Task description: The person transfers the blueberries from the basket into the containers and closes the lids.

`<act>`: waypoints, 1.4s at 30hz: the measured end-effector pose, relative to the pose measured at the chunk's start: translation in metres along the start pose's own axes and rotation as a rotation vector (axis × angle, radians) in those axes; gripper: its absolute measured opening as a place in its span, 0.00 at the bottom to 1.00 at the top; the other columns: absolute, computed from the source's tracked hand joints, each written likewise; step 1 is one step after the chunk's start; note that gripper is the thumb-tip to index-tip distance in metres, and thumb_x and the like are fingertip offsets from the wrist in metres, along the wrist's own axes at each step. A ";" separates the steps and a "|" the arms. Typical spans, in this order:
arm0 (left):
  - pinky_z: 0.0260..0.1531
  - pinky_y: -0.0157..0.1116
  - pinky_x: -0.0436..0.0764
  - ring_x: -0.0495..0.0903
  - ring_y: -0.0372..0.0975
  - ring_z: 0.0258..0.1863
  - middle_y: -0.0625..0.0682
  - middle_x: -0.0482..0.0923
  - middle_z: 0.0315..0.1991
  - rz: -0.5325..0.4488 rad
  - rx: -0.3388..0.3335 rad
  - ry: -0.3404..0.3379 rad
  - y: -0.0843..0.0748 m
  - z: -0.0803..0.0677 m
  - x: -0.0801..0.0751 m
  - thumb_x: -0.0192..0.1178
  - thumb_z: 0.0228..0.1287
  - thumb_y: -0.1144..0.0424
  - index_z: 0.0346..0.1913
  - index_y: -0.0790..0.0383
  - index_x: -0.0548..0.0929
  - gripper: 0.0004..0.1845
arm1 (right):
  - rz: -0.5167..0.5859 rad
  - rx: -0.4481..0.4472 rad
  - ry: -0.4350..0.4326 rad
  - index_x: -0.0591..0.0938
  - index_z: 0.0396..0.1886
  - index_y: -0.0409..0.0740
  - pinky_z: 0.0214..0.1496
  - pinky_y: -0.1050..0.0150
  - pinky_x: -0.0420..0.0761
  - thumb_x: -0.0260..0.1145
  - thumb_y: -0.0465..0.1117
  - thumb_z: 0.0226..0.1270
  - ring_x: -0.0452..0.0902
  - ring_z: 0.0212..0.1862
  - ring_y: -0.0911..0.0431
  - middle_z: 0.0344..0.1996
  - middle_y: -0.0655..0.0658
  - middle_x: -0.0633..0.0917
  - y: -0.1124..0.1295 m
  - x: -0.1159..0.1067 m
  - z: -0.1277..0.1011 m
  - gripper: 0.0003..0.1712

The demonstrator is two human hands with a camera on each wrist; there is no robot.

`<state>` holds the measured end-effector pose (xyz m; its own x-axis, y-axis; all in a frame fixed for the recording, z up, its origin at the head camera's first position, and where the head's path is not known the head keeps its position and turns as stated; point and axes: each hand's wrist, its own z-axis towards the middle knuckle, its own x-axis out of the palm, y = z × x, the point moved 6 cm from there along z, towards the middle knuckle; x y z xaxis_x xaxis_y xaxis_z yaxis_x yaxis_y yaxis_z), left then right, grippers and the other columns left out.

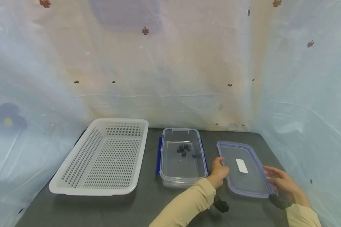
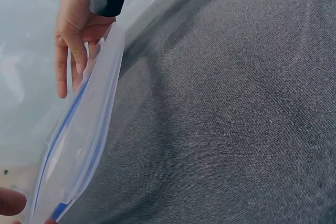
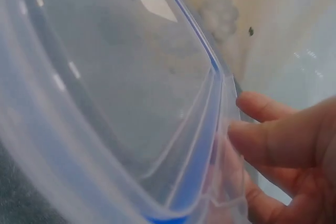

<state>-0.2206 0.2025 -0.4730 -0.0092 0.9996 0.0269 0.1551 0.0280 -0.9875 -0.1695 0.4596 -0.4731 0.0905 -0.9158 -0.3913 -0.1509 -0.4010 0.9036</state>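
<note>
Lengthwise, the clear lid (image 1: 245,168) (blue-trimmed, a white label on it) lies on the dark table (image 1: 147,205), its long axis running away from the person, just right of the clear container (image 1: 183,156). It sits between both hands: the left hand (image 1: 218,171) pinches its left edge, and the right hand (image 1: 281,183) touches its right edge with loosely straight fingers (image 3: 273,140).

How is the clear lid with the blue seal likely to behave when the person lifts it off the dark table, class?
The lid looks thin and wide, so it is probably light and may flex a little. Its smooth, glossy plastic could be slippery. With the left hand and right hand at opposite edges, it should lift level; a one-sided grip might let it tilt.
</note>
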 end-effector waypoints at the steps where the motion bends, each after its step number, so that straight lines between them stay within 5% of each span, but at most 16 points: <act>1: 0.55 0.51 0.73 0.73 0.56 0.54 0.60 0.76 0.48 0.000 0.003 0.009 -0.002 0.000 0.000 0.49 0.36 0.87 0.49 0.65 0.79 0.31 | 0.003 -0.010 -0.008 0.73 0.63 0.37 0.40 0.61 0.81 0.60 0.29 0.68 0.76 0.42 0.67 0.54 0.32 0.77 0.002 0.000 -0.001 0.24; 9: 0.57 0.52 0.69 0.69 0.54 0.60 0.60 0.73 0.57 0.014 0.021 0.095 -0.030 -0.005 -0.007 0.49 0.35 0.88 0.53 0.60 0.78 0.36 | -0.129 -0.046 -0.048 0.61 0.68 0.28 0.42 0.52 0.80 0.60 0.37 0.71 0.75 0.43 0.69 0.59 0.26 0.71 0.021 -0.004 -0.006 0.32; 14: 0.57 0.50 0.69 0.70 0.51 0.59 0.54 0.73 0.55 0.018 0.049 0.120 -0.047 -0.003 -0.017 0.57 0.42 0.86 0.51 0.58 0.79 0.31 | -0.076 -0.106 -0.019 0.64 0.70 0.36 0.42 0.56 0.79 0.59 0.37 0.73 0.75 0.45 0.71 0.52 0.59 0.76 0.042 -0.003 -0.009 0.30; 17: 0.59 0.50 0.68 0.68 0.51 0.61 0.53 0.73 0.55 0.005 0.051 0.145 -0.055 0.000 -0.027 0.60 0.48 0.83 0.53 0.59 0.79 0.28 | -0.042 -0.139 -0.001 0.65 0.71 0.40 0.40 0.60 0.80 0.58 0.36 0.74 0.75 0.46 0.70 0.48 0.68 0.74 0.056 0.000 -0.010 0.28; 24: 0.52 0.47 0.74 0.70 0.50 0.57 0.52 0.73 0.55 -0.011 0.072 0.179 -0.071 0.007 -0.054 0.61 0.54 0.78 0.56 0.59 0.78 0.25 | 0.127 -0.234 0.063 0.70 0.69 0.45 0.40 0.66 0.80 0.56 0.30 0.73 0.77 0.48 0.66 0.50 0.62 0.76 0.089 0.009 -0.010 0.27; 31: 0.40 0.37 0.79 0.75 0.40 0.34 0.53 0.71 0.57 -0.116 0.069 0.265 -0.083 0.016 -0.081 0.60 0.57 0.79 0.59 0.62 0.77 0.25 | 0.254 -0.315 0.086 0.71 0.68 0.46 0.41 0.65 0.82 0.53 0.28 0.74 0.78 0.48 0.63 0.52 0.54 0.77 0.121 0.024 -0.005 0.25; 42: 0.46 0.39 0.79 0.78 0.41 0.37 0.56 0.70 0.59 -0.145 0.149 0.376 -0.098 0.031 -0.127 0.62 0.59 0.79 0.61 0.67 0.74 0.25 | 0.370 -0.419 0.194 0.70 0.67 0.41 0.49 0.68 0.79 0.51 0.24 0.72 0.81 0.49 0.58 0.51 0.49 0.82 0.151 0.060 0.006 0.26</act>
<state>-0.2649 0.0722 -0.3843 0.3448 0.9183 0.1946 0.0340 0.1950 -0.9802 -0.1930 0.3436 -0.3612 0.2900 -0.9565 -0.0331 0.1911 0.0240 0.9813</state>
